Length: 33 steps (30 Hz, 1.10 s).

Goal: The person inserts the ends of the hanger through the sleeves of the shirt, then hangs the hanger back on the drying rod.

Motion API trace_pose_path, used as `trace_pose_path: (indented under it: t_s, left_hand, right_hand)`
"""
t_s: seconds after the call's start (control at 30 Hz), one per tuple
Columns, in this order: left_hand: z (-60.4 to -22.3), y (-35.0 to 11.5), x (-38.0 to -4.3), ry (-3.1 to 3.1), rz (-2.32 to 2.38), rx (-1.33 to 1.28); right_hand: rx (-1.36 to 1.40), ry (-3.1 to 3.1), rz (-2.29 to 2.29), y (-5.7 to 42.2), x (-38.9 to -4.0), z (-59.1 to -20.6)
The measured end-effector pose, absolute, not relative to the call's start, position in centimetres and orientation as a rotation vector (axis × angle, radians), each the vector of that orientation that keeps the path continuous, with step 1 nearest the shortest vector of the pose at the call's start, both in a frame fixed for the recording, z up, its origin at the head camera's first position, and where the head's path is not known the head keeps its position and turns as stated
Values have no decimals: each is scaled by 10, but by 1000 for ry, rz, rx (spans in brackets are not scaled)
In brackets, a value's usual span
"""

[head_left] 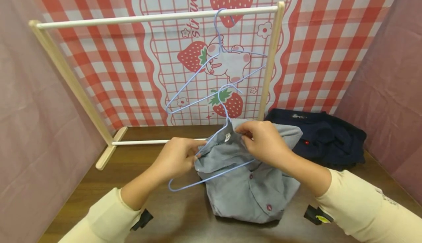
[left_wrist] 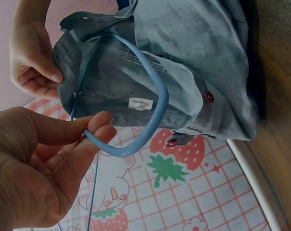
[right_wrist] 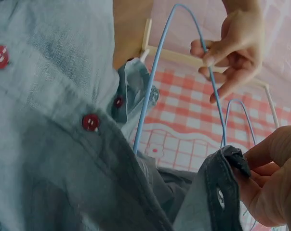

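Note:
A light-blue hanger (left_wrist: 160,94) is pinched between the thumb and fingers of my left hand (head_left: 176,158), along one sloping arm. My right hand (head_left: 263,140) pinches the collar edge of a grey shirt (head_left: 230,199) with dark red buttons. The hanger's far end runs inside the shirt's neck opening, while its near end sticks out on the left. In the left wrist view, a white label (left_wrist: 140,103) shows inside the collar. The shirt's lower part lies bunched over the table.
Behind the shirt stands a rack with a white top bar (head_left: 132,18) and wooden posts. Another light-blue hanger (head_left: 215,25) hangs from the bar, near the right post. Folded navy clothing (head_left: 329,136) lies on the brown table (head_left: 158,213) at right. A strawberry-print checked cloth (head_left: 329,52) covers the back.

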<state>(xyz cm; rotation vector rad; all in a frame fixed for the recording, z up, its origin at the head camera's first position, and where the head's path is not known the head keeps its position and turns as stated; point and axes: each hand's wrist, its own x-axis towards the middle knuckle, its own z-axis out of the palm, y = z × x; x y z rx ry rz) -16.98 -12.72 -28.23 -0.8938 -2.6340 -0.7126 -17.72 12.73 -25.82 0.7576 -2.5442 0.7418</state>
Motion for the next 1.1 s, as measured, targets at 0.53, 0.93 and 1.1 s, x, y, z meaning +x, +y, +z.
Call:
trace_pose_path:
  t_s: [0.53,0.93,1.1]
  left_hand:
    - [-296,-117,-173,-2726,-718,-898]
    - [-305,-128,-174,-2679,-814,-925]
    - [-307,-132,-174,-2700,-856,-889]
  right_hand:
    - [889,-2490,848,121,-169,-268]
    - [972,-2570,633,150,-168,-268]
    - [788,-2492,510,186,-181,-255]
